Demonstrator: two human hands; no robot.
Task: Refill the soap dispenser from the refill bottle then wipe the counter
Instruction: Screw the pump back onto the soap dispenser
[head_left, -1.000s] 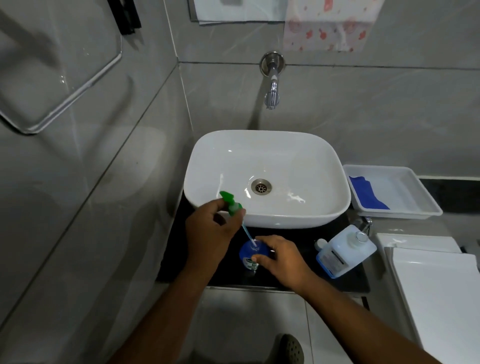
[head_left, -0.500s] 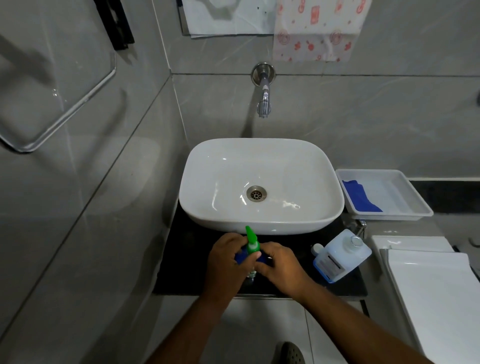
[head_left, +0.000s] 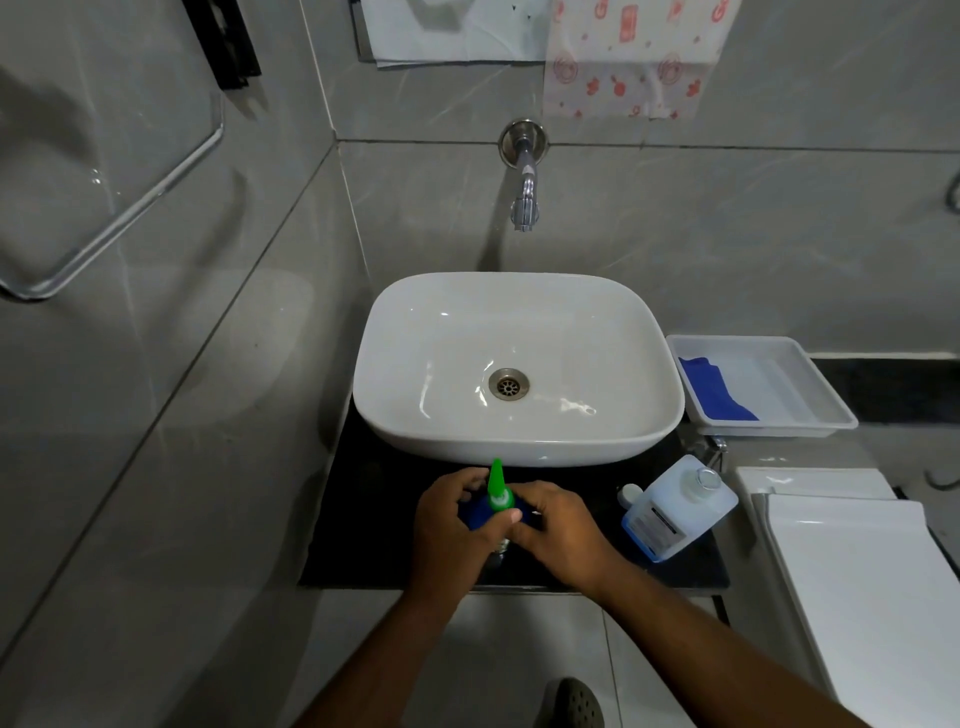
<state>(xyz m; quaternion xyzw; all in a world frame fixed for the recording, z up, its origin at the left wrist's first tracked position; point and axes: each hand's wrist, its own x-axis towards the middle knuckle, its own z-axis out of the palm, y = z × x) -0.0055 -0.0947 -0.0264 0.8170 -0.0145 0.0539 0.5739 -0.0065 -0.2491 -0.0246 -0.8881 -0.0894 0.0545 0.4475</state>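
Grip: left hand (head_left: 457, 519) pinched the green plastic pump head (head_left: 500, 491); right hand (head_left: 561, 525) held the blue round soap dispenser (head_left: 475, 512), lower centre.
Done: pump seated, apparently refilled.
Left: black tabletop (head_left: 363, 545) unwiped.

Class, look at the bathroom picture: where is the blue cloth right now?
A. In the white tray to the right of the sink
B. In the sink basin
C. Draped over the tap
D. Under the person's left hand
A: the blue cloth lies inside the white tray, which stands right of the sink.
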